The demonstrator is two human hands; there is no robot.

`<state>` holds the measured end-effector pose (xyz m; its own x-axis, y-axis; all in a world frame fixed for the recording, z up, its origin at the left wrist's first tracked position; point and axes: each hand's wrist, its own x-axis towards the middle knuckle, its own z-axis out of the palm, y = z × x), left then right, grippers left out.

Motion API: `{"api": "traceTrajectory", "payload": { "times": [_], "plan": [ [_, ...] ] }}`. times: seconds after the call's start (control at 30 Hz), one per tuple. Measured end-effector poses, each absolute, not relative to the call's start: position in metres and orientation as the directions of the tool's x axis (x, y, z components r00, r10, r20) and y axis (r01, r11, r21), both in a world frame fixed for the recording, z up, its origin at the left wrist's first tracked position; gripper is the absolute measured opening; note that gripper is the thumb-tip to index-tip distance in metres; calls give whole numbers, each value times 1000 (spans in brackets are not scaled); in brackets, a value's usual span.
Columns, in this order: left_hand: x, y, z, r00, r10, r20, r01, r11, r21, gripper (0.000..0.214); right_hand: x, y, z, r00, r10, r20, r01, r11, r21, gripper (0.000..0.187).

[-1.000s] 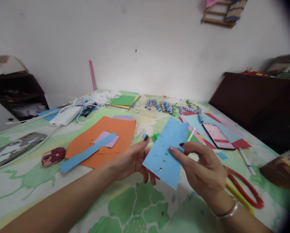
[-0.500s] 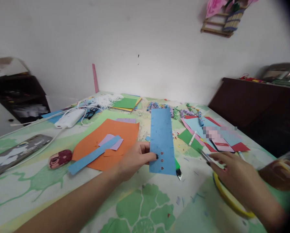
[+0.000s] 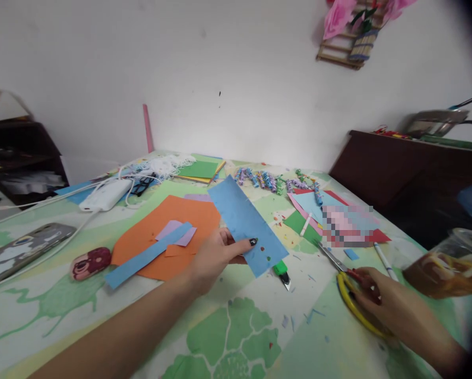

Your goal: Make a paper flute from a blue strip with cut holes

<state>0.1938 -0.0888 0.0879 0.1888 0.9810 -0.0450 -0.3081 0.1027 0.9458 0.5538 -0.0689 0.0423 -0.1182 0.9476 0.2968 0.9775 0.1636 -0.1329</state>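
My left hand [image 3: 216, 250] pinches a blue paper strip [image 3: 244, 210] between thumb and fingers, holding it tilted above the table. A short row of small holes shows near its lower end. Partly under the strip lies a green utility knife [image 3: 281, 271] with its blade out. On the right, my right hand [image 3: 382, 302] has its fingers closed around the red handles of scissors [image 3: 333, 258], whose blades point away toward the paper pile. A yellow ring, like a tape roll [image 3: 352, 310], lies beneath that hand, partly hidden.
Orange paper [image 3: 141, 247] with a narrow blue strip lies left, near a red case [image 3: 89, 263] and phone [image 3: 30, 247]. Rolled paper pieces [image 3: 262, 179] line the back. A plastic cup of brown drink [image 3: 445, 268] stands far right. Coloured sheets [image 3: 378, 237] and small scraps lie about.
The blue strip has turned from upright to slanting, its top swinging left. My right hand has moved back from the scissors' blades to their red handles.
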Motion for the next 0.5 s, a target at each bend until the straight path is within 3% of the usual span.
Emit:
{"api": "traceTrajectory", "payload": {
  "times": [0.1,0.17,0.3,0.5],
  "plan": [
    [194,-90,90,86,996,-17,-381,49,923,15,561,-66,42,-136,950,281,980,170,-100,41],
    [194,-91,92,63,998,4,-439,24,898,14,561,-66,44,-95,969,227,980,131,-150,37],
    [192,-92,93,154,986,63,-553,34,833,31,555,-67,56,-27,987,156,970,64,-233,34],
    [188,-95,92,202,976,84,-647,69,759,33,555,-69,62,119,990,78,939,-87,-332,57]
  ]
}}
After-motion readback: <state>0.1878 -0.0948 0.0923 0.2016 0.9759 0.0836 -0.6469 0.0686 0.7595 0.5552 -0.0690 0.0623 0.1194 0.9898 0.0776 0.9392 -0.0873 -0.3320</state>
